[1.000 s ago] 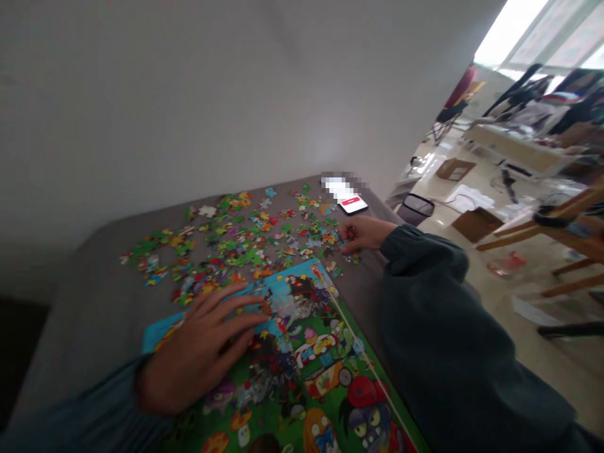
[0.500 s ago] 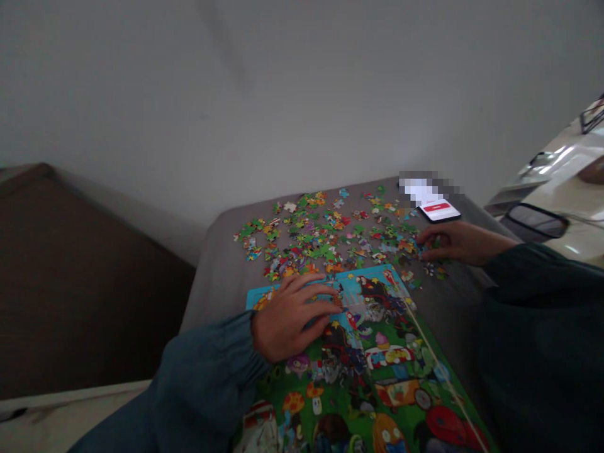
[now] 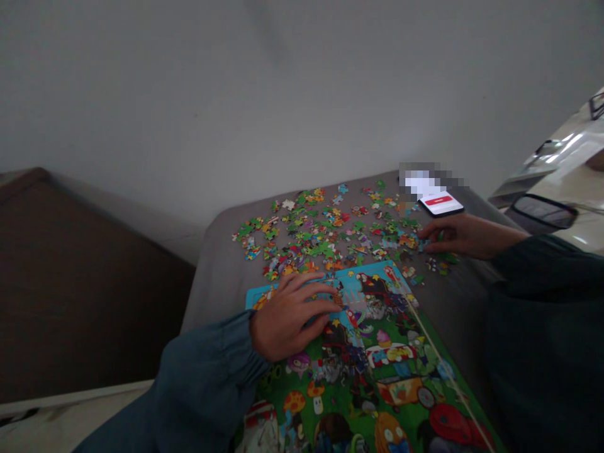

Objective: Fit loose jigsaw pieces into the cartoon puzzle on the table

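My left hand [image 3: 295,314] lies across the upper left part of a colourful cartoon puzzle board [image 3: 396,352], fingers spread, palm down, holding nothing. It covers part of the board's blue top border. Beyond the board, at the right side of the scattered pieces, my right hand [image 3: 462,236] has its thumb and index finger closed around a small bluish puzzle piece [image 3: 423,245]. The fingertips partly hide that piece. Many loose jigsaw pieces [image 3: 325,242] in green, orange, red and blue spread over the grey padded surface behind the board.
A phone [image 3: 442,204] with a lit screen rests at the back right of the grey surface [image 3: 221,264]. Behind stands a pale wall [image 3: 302,113]. A dark brown panel [image 3: 85,289] is at the left. Glasses-like black frames [image 3: 542,211] show at the right.
The view has shifted slightly. My right hand stays by the right-hand pieces, its fingertips at the bluish piece. My left hand has kept its place on the board.
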A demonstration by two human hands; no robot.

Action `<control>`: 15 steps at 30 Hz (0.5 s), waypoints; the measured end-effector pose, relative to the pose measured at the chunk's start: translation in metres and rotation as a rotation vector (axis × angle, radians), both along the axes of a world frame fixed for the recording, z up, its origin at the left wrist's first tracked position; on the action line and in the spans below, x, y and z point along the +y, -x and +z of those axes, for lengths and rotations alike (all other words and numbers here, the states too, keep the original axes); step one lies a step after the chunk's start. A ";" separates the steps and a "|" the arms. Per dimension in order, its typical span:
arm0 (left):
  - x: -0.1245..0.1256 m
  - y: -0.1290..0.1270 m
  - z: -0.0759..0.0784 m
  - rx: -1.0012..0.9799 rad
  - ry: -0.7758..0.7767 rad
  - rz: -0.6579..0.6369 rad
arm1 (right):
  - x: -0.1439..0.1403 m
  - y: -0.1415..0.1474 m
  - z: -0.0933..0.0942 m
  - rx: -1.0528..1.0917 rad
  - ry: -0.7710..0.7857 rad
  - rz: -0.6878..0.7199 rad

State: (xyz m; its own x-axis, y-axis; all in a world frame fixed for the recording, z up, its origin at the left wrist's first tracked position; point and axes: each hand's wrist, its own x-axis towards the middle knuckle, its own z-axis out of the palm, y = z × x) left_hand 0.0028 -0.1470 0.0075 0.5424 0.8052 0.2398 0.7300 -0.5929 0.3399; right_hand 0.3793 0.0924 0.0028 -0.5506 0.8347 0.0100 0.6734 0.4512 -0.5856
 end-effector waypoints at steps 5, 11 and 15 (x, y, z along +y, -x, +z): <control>-0.002 0.000 0.013 0.051 0.040 0.010 | 0.005 0.000 0.002 -0.072 0.187 0.046; 0.001 0.005 0.010 0.064 0.062 0.105 | 0.002 0.002 0.008 -0.108 0.032 0.045; 0.014 0.027 0.010 0.119 0.108 0.356 | -0.008 0.018 0.014 -0.040 -0.157 0.017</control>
State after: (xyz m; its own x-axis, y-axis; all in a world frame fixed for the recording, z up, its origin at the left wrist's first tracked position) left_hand -0.0245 -0.1330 0.0173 0.2433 0.9652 0.0957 0.9218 -0.2608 0.2869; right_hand 0.3612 0.0841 0.0169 -0.5668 0.8155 0.1171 0.6866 0.5462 -0.4798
